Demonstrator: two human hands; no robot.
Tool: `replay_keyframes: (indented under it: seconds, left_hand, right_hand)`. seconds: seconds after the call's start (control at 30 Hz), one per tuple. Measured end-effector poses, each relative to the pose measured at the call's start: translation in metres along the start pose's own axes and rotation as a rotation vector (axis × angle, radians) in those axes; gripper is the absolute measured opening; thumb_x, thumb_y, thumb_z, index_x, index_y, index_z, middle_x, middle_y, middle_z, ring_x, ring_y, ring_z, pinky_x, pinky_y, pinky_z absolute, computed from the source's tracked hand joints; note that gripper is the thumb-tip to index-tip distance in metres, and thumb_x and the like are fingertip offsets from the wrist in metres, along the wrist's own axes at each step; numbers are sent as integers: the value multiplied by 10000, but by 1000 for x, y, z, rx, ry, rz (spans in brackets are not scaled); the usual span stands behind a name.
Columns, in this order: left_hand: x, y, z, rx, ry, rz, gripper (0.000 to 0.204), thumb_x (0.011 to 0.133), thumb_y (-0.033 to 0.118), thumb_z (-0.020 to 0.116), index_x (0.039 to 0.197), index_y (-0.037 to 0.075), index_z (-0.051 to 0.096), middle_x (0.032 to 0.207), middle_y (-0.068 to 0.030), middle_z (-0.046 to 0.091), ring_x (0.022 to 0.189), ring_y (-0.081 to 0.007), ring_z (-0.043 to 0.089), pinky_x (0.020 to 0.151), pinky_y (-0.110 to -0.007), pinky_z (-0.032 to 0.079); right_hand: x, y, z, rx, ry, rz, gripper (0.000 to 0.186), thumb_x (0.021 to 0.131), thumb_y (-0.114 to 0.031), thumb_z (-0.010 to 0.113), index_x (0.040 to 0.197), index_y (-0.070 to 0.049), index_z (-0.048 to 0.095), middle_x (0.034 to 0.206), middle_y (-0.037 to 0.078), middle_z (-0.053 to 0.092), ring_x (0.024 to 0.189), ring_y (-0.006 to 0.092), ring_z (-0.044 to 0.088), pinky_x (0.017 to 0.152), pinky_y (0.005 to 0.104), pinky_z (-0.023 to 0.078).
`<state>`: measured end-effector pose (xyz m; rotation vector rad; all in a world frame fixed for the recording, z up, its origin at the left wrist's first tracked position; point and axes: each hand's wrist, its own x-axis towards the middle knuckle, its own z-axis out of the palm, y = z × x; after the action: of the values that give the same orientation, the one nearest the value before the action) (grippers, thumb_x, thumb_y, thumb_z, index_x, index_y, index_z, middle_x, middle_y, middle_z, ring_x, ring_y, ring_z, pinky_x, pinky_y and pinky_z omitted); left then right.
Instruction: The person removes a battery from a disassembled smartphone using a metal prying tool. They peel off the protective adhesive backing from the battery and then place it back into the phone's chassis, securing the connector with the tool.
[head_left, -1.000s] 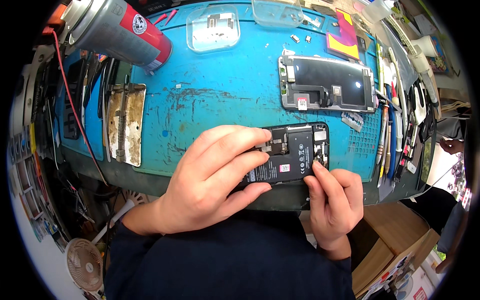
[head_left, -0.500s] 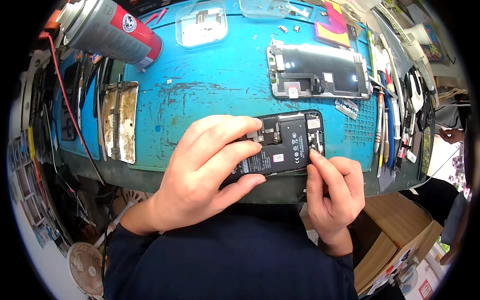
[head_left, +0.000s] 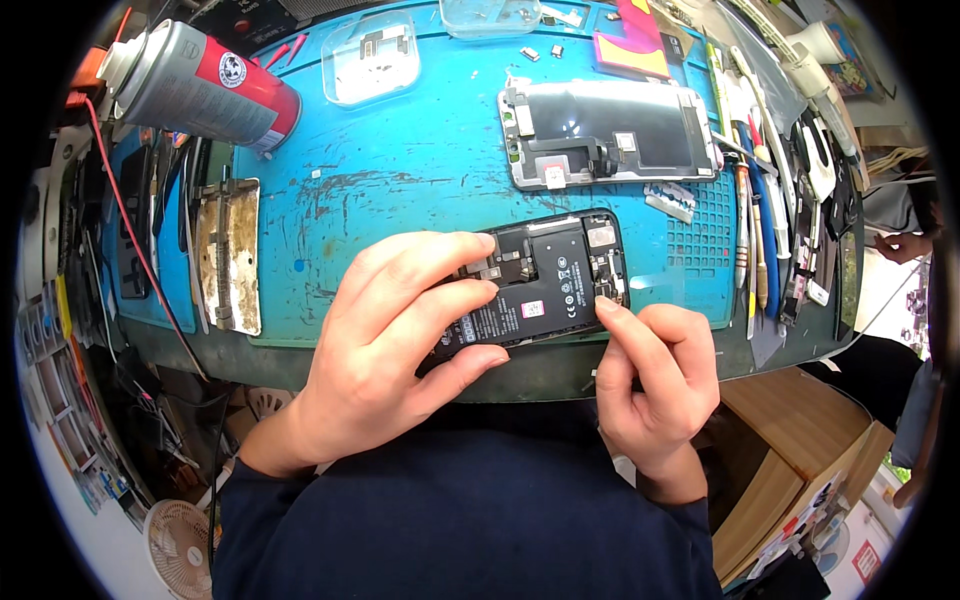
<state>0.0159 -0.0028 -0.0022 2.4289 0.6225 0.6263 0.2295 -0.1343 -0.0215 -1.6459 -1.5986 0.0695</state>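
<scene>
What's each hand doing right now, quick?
Left hand: closed around the left part of the opened phone.
Right hand: fingers curled, index fingertip at the phone's right end; whether it pinches anything cannot be told.

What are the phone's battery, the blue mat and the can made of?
Battery: seemingly matte plastic film outside, dull and printed. Blue mat: probably matte rubber or silicone, its surface scuffed dark. Can: likely glossy painted metal, smooth, grey and red.
</scene>
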Motion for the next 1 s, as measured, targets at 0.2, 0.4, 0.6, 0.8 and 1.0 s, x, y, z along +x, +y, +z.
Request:
replay_keyframes:
  seconds: [0.2,0.4,0.6,0.8,1.0]
  left_hand:
    - [0,-1,-1,-9,-17,10,496,723,201,899,1140,22,699,1313,-158,676,1176,-348,634,1024,-460,473]
    - [-1,0,0,-6,-14,13,500,727,198,896,1147,16,696,1320,-160,675,1193,-350,632,1028,-455,475]
    - [0,1,0,21,-11,26,521,741,203,887,1179,2,690,1325,-168,672,1190,-354,628,1032,-455,475]
    - [0,0,1,34,4,46,585,794,297,854,1254,-14,667,1348,-175,657,1186,-358,625,1029,-456,475]
    - [-2,-1,2,43,-7,45,589,814,319,836,1267,-15,663,1362,-177,647,1189,-358,623,1030,-455,475]
  right_hand:
    - [0,1,1,-29,-22,-38,516,608,103,703,1091,-44,809,894,44,575,658,161,576,543,302,475]
    - [-1,1,1,-44,-24,-52,519,607,107,700,1092,-41,808,892,45,576,659,160,573,540,298,471]
    - [3,-4,-4,12,27,83,411,752,129,724,1138,-4,772,915,84,610,717,180,603,570,294,495]
    - [18,-3,-6,-101,4,106,296,806,-12,846,1091,-21,770,882,69,598,711,195,595,559,321,462]
    - [19,-5,3,-114,2,102,279,798,-5,843,1066,-44,775,869,47,593,676,184,588,553,320,464]
